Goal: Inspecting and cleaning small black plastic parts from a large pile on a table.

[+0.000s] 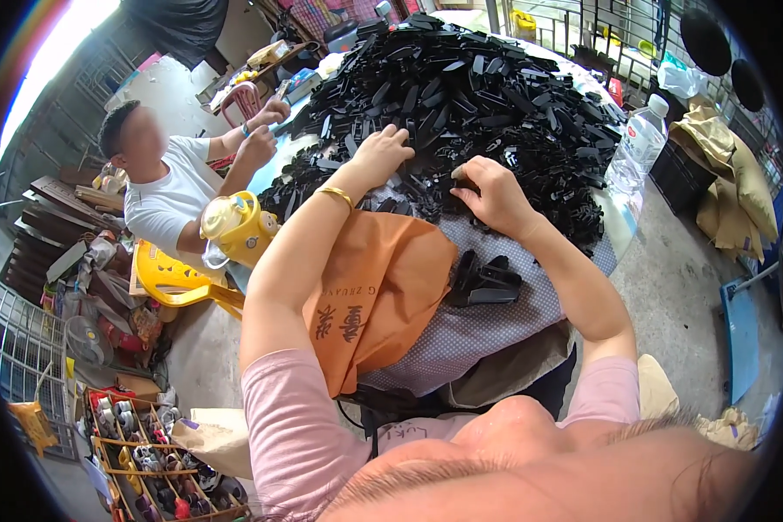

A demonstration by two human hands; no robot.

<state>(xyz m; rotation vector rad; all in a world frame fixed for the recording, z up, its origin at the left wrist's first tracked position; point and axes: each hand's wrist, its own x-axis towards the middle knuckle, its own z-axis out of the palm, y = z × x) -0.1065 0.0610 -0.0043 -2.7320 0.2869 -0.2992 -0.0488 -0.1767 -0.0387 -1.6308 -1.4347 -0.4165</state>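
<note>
Black parts: hard plastic, glossy on the flat faces, long and narrow with rounded ends, heaped (pixel 461 87) high over the table and thinning to smaller bits towards the person.
Left hand: the left hand (pixel 381 158) is bent over the near side of the heap, fingers curled down; I can't tell whether they grip a piece.
Right hand: apart from the left, the right hand (pixel 496 196) curls thumb and forefinger over the dark bits; any hold is unclear from here.
Cloth: pale, finely dotted fabric (pixel 418 361) under the near edge.
In the way: a creased orange bag (pixel 391 300) beneath the left forearm, with a few larger black pieces (pixel 487 283) beside it.
Around: rounded yellow jug (pixel 239 228), clear plastic bottle (pixel 639 143), crumpled brown sacks (pixel 729 178), seated co-worker (pixel 174 187) in white.
</note>
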